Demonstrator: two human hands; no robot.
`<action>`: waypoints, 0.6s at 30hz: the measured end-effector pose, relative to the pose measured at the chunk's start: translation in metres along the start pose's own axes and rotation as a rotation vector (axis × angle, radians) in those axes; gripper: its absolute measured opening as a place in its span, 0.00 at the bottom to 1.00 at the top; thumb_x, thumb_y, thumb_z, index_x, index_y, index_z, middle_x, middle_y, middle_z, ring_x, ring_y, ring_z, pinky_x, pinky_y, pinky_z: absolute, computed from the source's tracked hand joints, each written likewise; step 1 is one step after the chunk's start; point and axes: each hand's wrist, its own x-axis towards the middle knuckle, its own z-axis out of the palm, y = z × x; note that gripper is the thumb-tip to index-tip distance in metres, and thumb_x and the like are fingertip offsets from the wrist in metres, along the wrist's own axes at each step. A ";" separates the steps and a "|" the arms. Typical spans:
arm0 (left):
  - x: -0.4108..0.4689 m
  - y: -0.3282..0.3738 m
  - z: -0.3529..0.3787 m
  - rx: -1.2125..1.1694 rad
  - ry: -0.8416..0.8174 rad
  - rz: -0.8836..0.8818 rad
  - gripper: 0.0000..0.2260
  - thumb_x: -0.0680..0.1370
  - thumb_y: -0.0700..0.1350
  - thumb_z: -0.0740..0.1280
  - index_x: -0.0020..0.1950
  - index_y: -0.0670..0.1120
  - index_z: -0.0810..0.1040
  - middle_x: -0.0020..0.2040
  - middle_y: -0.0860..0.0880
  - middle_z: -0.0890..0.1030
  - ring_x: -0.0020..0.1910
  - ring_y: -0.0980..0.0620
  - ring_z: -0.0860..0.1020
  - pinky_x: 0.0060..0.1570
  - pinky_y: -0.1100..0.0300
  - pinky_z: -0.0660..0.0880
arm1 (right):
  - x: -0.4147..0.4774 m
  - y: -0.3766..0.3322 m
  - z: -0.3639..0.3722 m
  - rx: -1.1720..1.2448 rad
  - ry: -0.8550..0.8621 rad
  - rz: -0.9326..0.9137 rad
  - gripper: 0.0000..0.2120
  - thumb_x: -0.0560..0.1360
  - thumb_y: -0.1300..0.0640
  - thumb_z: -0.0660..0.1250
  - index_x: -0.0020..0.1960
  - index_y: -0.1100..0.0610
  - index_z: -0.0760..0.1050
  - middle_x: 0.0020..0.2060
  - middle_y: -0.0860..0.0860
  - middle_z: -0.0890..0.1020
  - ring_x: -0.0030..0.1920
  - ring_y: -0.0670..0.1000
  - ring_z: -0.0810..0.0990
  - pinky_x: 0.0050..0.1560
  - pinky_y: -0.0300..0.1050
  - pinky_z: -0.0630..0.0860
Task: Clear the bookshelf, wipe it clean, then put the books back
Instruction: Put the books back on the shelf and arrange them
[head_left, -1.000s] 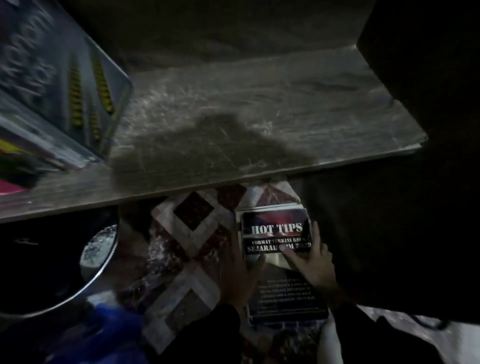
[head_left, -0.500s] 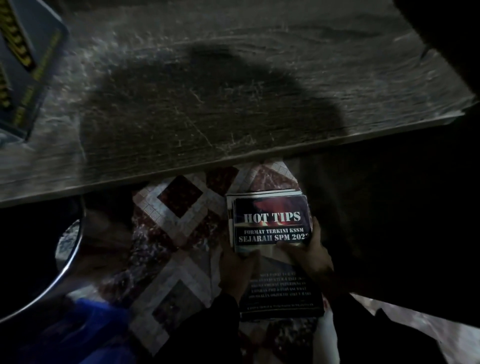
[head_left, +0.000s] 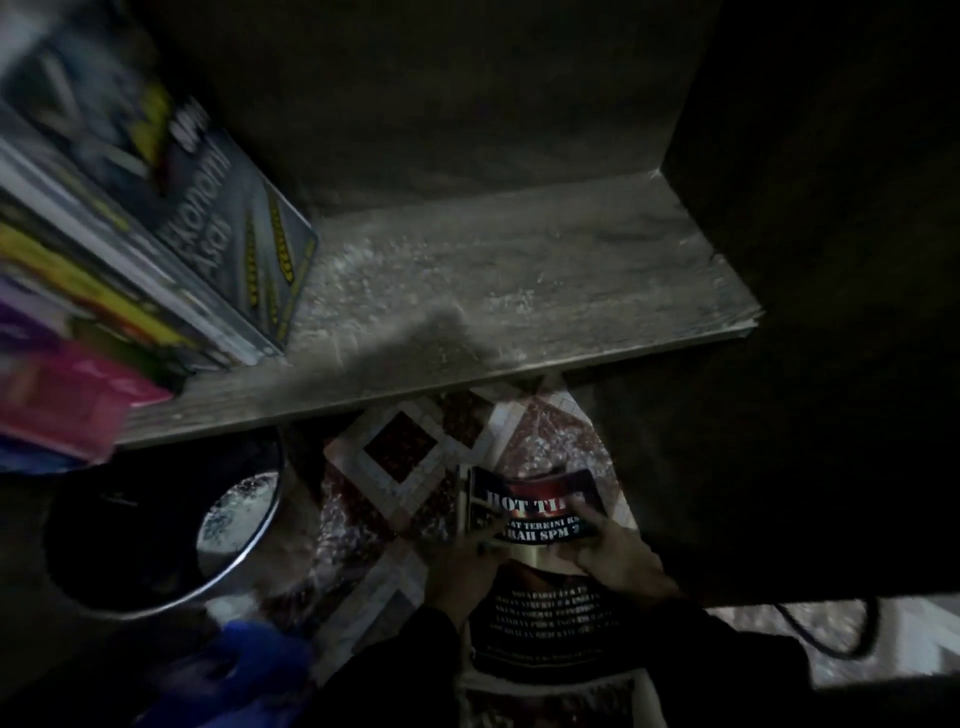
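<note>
Head view: HOT TIPS book (head_left: 530, 501) below shelf board (head_left: 519, 291) front edge. Left hand (head_left: 460, 569), right hand (head_left: 615, 553) grip its side edges. Likely light, floppy, glossy paperback; keep your grip on both edges.

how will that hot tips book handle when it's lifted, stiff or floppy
Probably floppy: the HOT TIPS book looks thin and soft-covered, and its top edge bows between the left hand and right hand. Likely light, since fingers alone grip it. Its smooth-looking cover may slide on the black book beneath.
</note>
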 end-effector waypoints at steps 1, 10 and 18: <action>-0.009 0.006 -0.009 -0.003 -0.009 -0.007 0.19 0.77 0.39 0.67 0.62 0.60 0.75 0.59 0.52 0.80 0.56 0.55 0.77 0.51 0.70 0.72 | -0.016 -0.014 -0.010 0.011 -0.051 -0.010 0.31 0.68 0.39 0.71 0.69 0.34 0.65 0.60 0.46 0.80 0.58 0.46 0.78 0.57 0.35 0.72; -0.151 0.081 -0.101 0.154 -0.087 0.159 0.17 0.78 0.44 0.66 0.67 0.51 0.75 0.63 0.57 0.73 0.60 0.62 0.69 0.41 0.83 0.63 | -0.156 -0.113 -0.072 -0.017 -0.200 -0.166 0.14 0.69 0.46 0.75 0.53 0.41 0.78 0.49 0.37 0.77 0.49 0.38 0.75 0.43 0.24 0.68; -0.251 0.146 -0.157 0.314 0.184 0.404 0.18 0.75 0.58 0.68 0.65 0.63 0.75 0.63 0.55 0.78 0.58 0.58 0.77 0.57 0.66 0.71 | -0.254 -0.158 -0.114 -0.032 0.017 -0.418 0.23 0.68 0.39 0.72 0.61 0.32 0.72 0.50 0.40 0.79 0.45 0.39 0.80 0.40 0.33 0.76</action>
